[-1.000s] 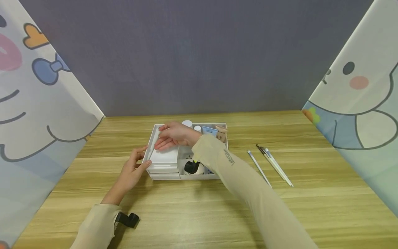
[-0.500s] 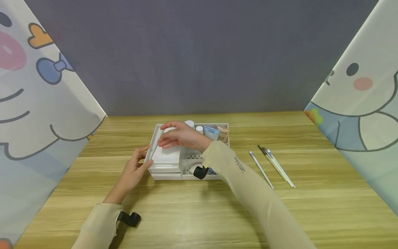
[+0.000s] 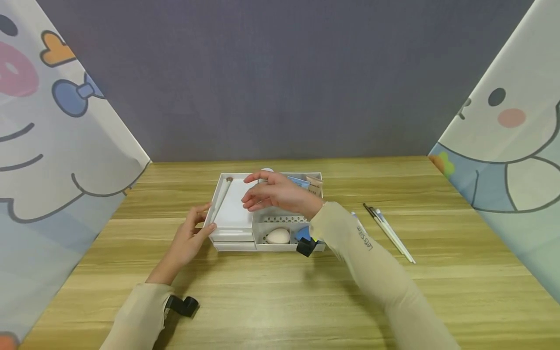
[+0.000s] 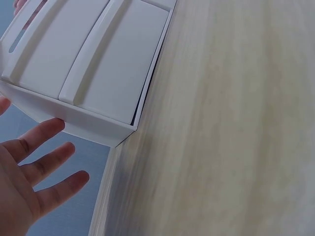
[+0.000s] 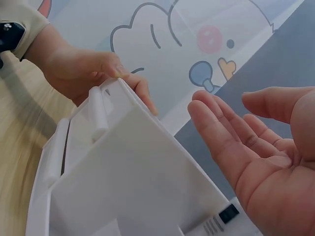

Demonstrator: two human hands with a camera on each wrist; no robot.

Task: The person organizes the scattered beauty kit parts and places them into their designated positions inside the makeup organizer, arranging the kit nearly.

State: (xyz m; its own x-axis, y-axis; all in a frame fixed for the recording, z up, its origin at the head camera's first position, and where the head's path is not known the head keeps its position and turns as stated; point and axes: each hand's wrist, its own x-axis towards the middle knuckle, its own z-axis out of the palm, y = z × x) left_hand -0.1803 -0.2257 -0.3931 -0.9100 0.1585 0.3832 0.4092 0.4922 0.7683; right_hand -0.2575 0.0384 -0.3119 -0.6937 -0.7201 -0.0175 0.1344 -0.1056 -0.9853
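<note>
A white organiser box (image 3: 233, 247) stands mid-table. My left hand (image 3: 190, 236) rests with straight fingers against its front left corner; in the left wrist view the fingertips (image 4: 54, 129) touch the box wall (image 4: 98, 73). My right hand (image 3: 273, 192) hovers open over the box's middle, palm down, holding nothing; the right wrist view shows its bare palm (image 5: 261, 157) above the white top (image 5: 128, 177). A white-handled brush (image 3: 222, 197) lies in the left slot beside a flat white lid (image 3: 234, 209). A beige sponge (image 3: 278, 236) sits in the front compartment.
Small tubes and bottles (image 3: 308, 183) stand in the box's back compartments. Several thin brushes (image 3: 387, 233) lie on the wooden table to the right. Cartoon-printed screens (image 3: 57, 146) wall in both sides; a grey wall (image 3: 280, 82) closes the back.
My right hand has lifted off the white lid and drifted right, uncovering the lid and the beige sponge. The left hand has stayed at the box corner.
</note>
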